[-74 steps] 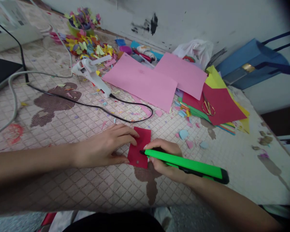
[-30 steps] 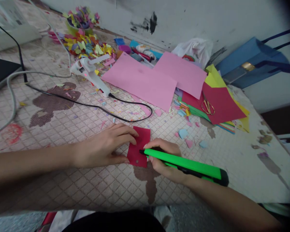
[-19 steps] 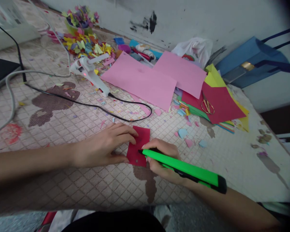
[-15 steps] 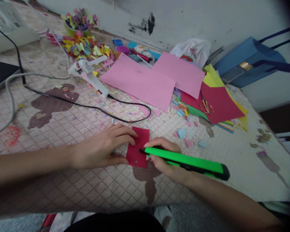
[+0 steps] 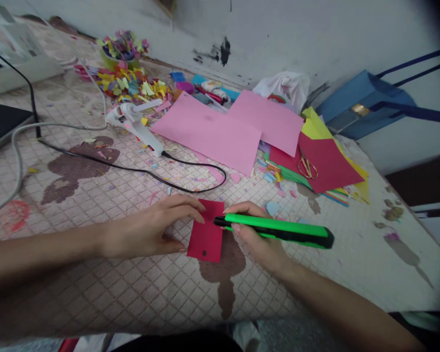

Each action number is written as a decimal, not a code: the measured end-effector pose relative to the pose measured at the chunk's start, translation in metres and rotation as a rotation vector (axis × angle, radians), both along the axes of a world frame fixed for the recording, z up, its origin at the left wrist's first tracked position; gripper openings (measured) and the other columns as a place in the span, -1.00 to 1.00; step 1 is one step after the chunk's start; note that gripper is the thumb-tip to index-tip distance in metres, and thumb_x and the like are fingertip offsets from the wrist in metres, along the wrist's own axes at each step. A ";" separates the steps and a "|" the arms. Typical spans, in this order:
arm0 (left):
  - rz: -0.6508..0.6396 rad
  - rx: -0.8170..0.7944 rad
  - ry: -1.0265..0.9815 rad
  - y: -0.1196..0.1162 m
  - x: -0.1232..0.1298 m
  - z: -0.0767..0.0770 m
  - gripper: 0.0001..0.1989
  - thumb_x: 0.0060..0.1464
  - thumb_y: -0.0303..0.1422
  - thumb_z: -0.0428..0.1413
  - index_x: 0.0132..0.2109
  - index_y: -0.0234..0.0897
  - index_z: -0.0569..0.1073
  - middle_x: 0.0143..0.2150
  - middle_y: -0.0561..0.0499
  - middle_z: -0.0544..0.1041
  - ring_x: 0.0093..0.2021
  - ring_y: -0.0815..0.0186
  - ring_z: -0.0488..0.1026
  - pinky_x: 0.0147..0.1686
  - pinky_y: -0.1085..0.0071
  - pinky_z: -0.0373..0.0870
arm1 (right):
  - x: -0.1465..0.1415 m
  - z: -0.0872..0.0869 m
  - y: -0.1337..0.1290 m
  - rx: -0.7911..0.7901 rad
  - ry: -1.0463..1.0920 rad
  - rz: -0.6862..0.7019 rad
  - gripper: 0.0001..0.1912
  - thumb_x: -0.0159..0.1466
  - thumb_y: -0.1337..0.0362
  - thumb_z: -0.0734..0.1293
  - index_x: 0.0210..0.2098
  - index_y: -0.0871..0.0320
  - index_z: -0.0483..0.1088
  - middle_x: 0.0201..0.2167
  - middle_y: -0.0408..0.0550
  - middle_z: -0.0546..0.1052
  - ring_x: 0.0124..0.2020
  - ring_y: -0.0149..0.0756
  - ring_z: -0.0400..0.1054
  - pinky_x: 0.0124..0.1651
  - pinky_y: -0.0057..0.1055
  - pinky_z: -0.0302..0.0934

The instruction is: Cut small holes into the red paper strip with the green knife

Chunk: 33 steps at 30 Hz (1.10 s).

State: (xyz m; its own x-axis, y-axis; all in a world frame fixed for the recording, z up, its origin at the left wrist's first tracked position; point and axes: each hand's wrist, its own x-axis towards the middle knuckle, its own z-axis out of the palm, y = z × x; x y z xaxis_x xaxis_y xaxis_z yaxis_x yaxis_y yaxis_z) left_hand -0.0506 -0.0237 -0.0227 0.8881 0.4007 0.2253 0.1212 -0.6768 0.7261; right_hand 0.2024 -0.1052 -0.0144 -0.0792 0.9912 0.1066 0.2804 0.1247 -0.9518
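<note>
So the red card (image 5: 207, 239) is lying flat on the diamond-patterned tablecloth (image 5: 161, 288), right in front of the person, with a dark round spot (image 5: 204, 253) showing near its lower edge. The left hand (image 5: 146, 227) is keeping its thumb and fingers apart: a fingertip is resting on the card's upper left, and the thumb is sitting right by the left edge, can't really tell if it's touching.

The right hand (image 5: 267, 253) is gripping a green-and-black utility-knife-style tool (image 5: 278, 229), thumb and fingers closed around the front part. Its black tip is pointing left over the card's right half; can't tell whether it's actually making contact.

Further back, a white hot glue gun (image 5: 141, 132) is lying on the cloth, and its black cord (image 5: 146, 171) is looping out toward the card. Two pink sheets (image 5: 209, 129) are overlapping behind that. Gold-handled scissors (image 5: 308, 168) are lying on a bigger red sheet (image 5: 332, 166) over to the right. A green bowl (image 5: 121, 64) is overflowing with colourful paper cutouts (image 5: 122, 44), and loads more are piling up in front of it. A blue bag (image 5: 366, 105) is leaning by the wall.
</note>
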 end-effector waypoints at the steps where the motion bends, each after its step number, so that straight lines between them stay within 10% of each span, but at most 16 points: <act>1: 0.010 -0.003 -0.003 -0.001 0.000 0.000 -0.54 0.09 -0.49 0.20 0.13 -0.15 0.34 0.22 -0.13 0.33 0.27 0.09 0.27 0.22 0.09 0.32 | 0.000 -0.003 0.001 0.002 0.025 -0.001 -0.87 0.28 0.31 0.32 -0.19 0.03 0.47 -0.27 -0.14 0.55 -0.22 -0.30 0.44 -0.19 -0.37 0.35; 9: 0.098 -0.027 -0.003 -0.003 0.002 0.009 -0.59 0.13 -0.29 0.24 0.10 -0.20 0.35 0.34 -0.22 0.18 0.35 -0.04 0.16 0.25 -0.07 0.25 | 0.005 -0.019 0.010 -0.037 0.152 0.035 -0.86 0.28 0.21 0.33 -0.17 0.04 0.45 -0.24 -0.11 0.54 -0.20 -0.27 0.44 -0.16 -0.33 0.38; 18: 0.125 -0.112 0.013 0.004 0.003 0.006 -0.88 0.21 -0.41 0.12 -0.09 -0.20 0.45 0.12 -0.04 0.47 0.10 0.19 0.46 0.03 0.28 0.43 | 0.003 -0.017 0.010 -0.112 0.309 0.107 -0.84 0.25 0.21 0.39 -0.17 0.05 0.48 -0.29 -0.13 0.57 -0.24 -0.29 0.46 -0.15 -0.36 0.35; 33: -0.159 0.068 0.073 0.004 0.007 0.012 -0.40 0.00 -0.49 0.22 0.20 -0.13 0.29 0.31 -0.04 0.32 0.37 0.08 0.10 0.33 0.02 0.08 | -0.005 -0.003 0.017 -0.174 0.613 -0.134 -0.86 0.07 0.35 0.33 -0.34 0.09 0.46 -0.51 -0.25 0.45 -0.60 -0.47 0.28 -0.44 -0.43 0.35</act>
State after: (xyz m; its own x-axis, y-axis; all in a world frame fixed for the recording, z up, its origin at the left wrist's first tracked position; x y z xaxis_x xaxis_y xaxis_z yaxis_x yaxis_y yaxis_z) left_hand -0.0434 -0.0202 -0.0105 0.9541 0.2396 0.1797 0.0592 -0.7392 0.6709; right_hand 0.1974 -0.0880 -0.0176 0.0706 0.9951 -0.0696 -0.3177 -0.0437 -0.9472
